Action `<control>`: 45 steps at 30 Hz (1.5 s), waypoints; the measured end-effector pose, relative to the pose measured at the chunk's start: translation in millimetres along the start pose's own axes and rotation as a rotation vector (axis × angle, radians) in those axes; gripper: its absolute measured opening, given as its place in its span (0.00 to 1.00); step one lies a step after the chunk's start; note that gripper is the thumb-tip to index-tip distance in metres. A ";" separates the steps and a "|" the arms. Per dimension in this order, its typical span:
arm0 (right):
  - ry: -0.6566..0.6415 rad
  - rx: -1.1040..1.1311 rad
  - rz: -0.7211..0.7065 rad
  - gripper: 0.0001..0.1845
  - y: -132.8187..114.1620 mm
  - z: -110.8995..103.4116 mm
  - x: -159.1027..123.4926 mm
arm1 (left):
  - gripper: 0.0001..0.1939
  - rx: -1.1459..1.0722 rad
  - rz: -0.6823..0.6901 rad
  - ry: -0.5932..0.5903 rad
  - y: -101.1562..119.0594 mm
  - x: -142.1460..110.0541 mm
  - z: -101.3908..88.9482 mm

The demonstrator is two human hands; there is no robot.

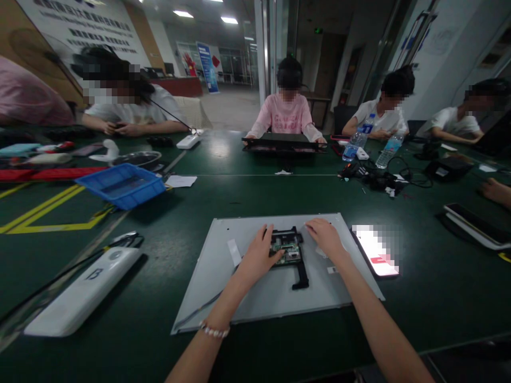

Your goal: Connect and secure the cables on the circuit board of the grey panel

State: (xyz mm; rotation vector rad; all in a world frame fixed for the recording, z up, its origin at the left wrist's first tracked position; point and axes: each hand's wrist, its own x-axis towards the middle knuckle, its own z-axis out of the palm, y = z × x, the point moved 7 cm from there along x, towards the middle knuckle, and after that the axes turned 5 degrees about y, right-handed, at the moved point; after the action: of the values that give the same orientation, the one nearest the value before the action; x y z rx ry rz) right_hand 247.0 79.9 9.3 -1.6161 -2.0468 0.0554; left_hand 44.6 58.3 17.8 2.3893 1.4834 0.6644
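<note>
A green circuit board (pixel 293 257) in a black plastic frame (pixel 302 276) lies on a pale flat panel (pixel 263 303). My left hand (pixel 259 252) rests at the board's left side, thumb stretched over its surface and fingers spread toward the upper edge. Just right of the frame's top is my right hand (pixel 325 238), its fingers bent and close together; whatever is between the fingertips is hidden or too small to make out. A thin dark cable (pixel 203 307) runs across the panel under my left wrist. Beside the left hand lies a white strip (pixel 234 252).
A lit phone (pixel 376 251) lies right of the panel. To the left are a white power bank (pixel 85 290) with cables and a blue tray (pixel 122 186). Two water bottles (pixel 391 149) stand beyond, beside tangled cables (pixel 379 178). Several people sit around the table.
</note>
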 end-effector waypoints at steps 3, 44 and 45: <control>0.020 0.046 0.045 0.11 4.8 0.6 -0.3 | 0.37 0.001 -0.009 -0.004 0.2 0.2 -0.6; -0.199 -0.057 -0.165 0.15 -100.1 24.8 29.0 | 0.44 -0.125 -0.047 0.062 -2.4 -3.6 -0.5; -0.201 -0.055 -0.159 0.15 -99.9 25.1 29.0 | 0.44 -0.124 -0.049 0.059 -2.5 -3.5 -0.5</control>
State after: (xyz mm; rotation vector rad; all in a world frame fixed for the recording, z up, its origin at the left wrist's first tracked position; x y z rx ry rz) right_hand 142.7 85.1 33.1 -1.5278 -2.3427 0.1105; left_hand 41.1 56.3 16.2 2.2512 1.4736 0.7981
